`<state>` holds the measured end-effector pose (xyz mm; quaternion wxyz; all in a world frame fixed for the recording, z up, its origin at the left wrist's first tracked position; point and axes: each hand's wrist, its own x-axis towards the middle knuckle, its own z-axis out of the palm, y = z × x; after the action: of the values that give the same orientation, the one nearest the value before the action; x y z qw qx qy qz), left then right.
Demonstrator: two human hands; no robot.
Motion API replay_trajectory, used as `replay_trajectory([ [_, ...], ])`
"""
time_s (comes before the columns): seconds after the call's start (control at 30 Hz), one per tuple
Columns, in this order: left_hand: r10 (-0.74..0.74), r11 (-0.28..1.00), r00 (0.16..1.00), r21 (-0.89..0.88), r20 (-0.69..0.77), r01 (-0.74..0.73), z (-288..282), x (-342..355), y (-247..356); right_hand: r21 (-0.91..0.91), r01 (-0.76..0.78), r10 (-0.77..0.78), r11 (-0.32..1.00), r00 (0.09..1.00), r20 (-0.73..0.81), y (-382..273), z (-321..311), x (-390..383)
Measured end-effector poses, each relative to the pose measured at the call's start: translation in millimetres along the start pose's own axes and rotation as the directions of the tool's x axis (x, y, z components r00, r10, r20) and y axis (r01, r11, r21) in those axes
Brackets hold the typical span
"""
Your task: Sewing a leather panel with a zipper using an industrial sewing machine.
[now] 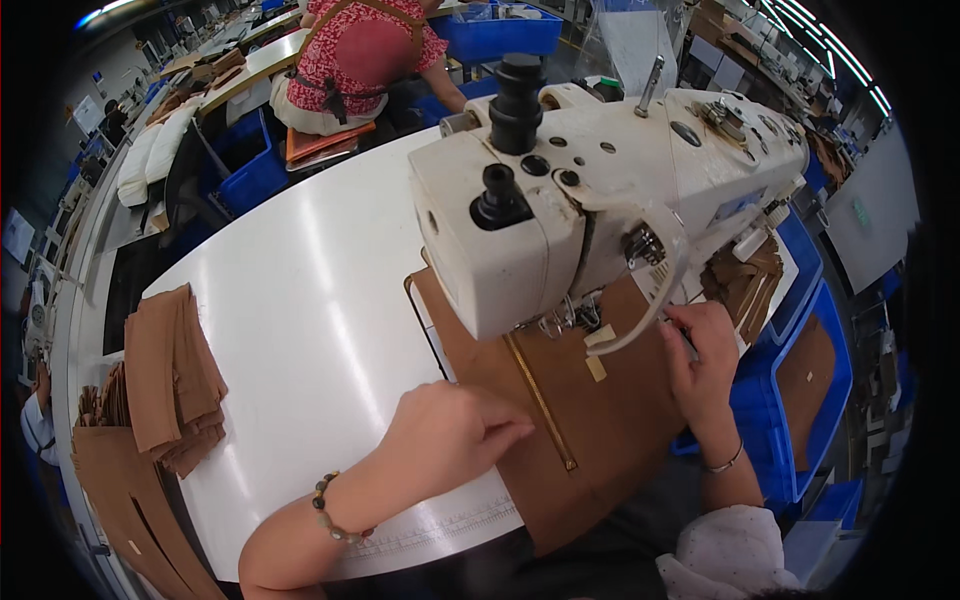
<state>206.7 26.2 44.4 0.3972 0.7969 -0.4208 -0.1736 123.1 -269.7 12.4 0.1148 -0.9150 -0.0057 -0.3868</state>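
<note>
A brown fabric panel (620, 440) lies under the head of a white sewing machine (500, 270). Down the panel runs a narrow strip with a golden edge (540, 400), possibly a zipper. My left hand (460, 430) is closed in a pinch just left of this strip, over the panel; anything between its fingertips is hidden. To the right of the needle area, my right hand (705, 350) is above the panel with its fingers curled. A small greyish thing shows between its thumb and forefinger, too unclear to name. Pale small patches (597, 367) sit on the panel beside the presser area.
Stacked brown fabric pieces (170, 370) lie on the white table (300, 290) at the left. More brown pieces (745, 280) rest behind my right hand. A blue bin (790, 480) stands at the right. Across the table, a person in a red patterned top (370, 50) sits.
</note>
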Motion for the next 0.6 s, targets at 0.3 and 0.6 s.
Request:
replay_trajectory([
  [0.3, -0.264, 0.962, 0.873, -0.049, -0.410, 0.268, 14, 33, -46, 0.270, 0.112, -0.218, 0.956, 0.887, 0.407, -60, 38, 38],
  [0.6, -0.199, 0.977, 0.815, -0.048, -0.544, 0.207, 22, 30, -49, 0.144, -0.723, 0.348, 0.676, 0.486, 0.802, -91, 59, 54],
])
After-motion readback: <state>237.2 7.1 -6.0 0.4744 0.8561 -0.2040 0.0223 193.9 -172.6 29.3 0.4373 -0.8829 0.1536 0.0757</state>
